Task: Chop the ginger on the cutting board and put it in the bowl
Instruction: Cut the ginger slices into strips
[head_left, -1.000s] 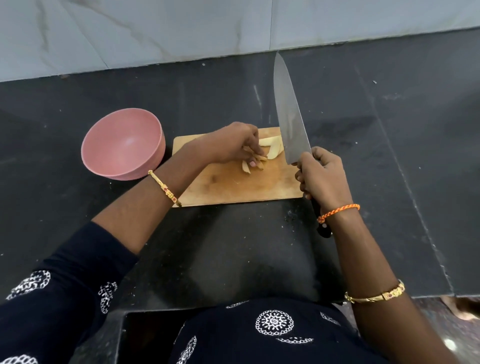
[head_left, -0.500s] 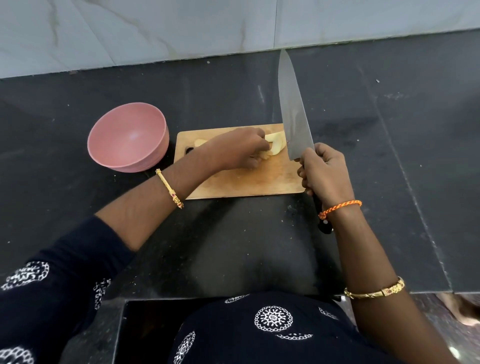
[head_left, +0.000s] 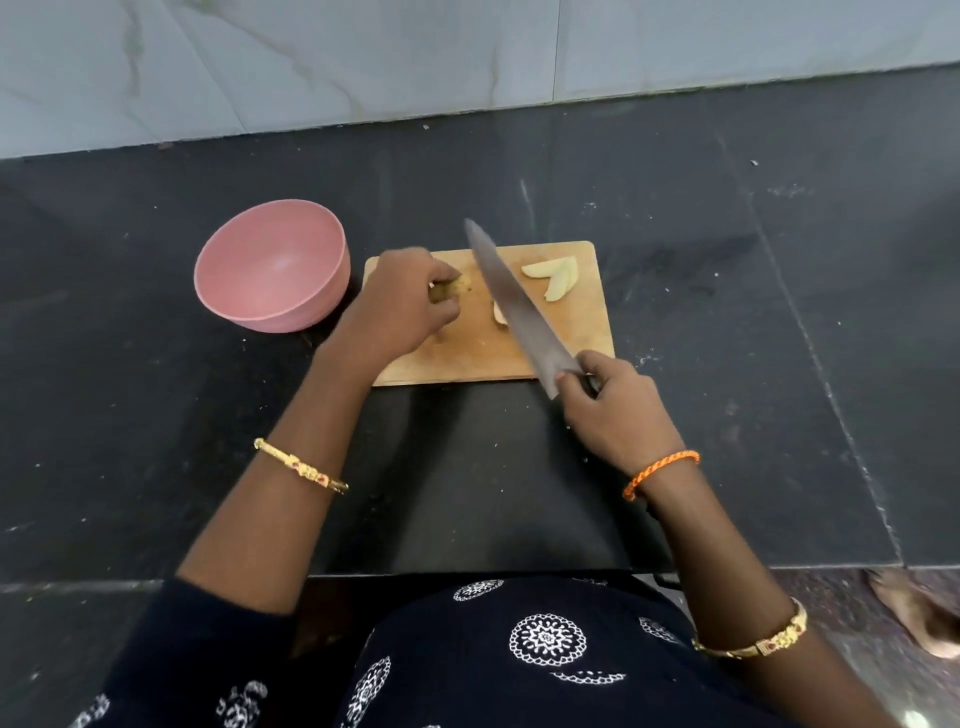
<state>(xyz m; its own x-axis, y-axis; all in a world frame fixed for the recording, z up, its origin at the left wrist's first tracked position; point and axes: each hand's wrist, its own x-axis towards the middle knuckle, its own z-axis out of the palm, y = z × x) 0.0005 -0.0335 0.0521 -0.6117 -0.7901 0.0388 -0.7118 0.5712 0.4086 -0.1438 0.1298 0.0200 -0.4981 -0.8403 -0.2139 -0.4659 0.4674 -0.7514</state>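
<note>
A wooden cutting board (head_left: 571, 332) lies on the black counter. Pale ginger slices (head_left: 556, 275) rest at its far right, and one small piece (head_left: 500, 314) shows beside the blade. My left hand (head_left: 402, 306) is at the board's left end, fingers closed on a ginger piece (head_left: 457, 286). My right hand (head_left: 613, 410) grips the handle of a large knife (head_left: 514, 306), whose blade slants across the board, tip pointing far-left. A pink bowl (head_left: 270, 265) stands left of the board, with nothing visible inside.
The black stone counter (head_left: 727, 312) spreads around the board, backed by a pale marble wall (head_left: 467, 52). Its front edge runs near my body. A bare foot (head_left: 914, 608) shows on the floor at the lower right.
My left hand has moved from the slices to the board's left end, holding a ginger piece. The knife has tilted from pointing straight away to slanting left across the board.
</note>
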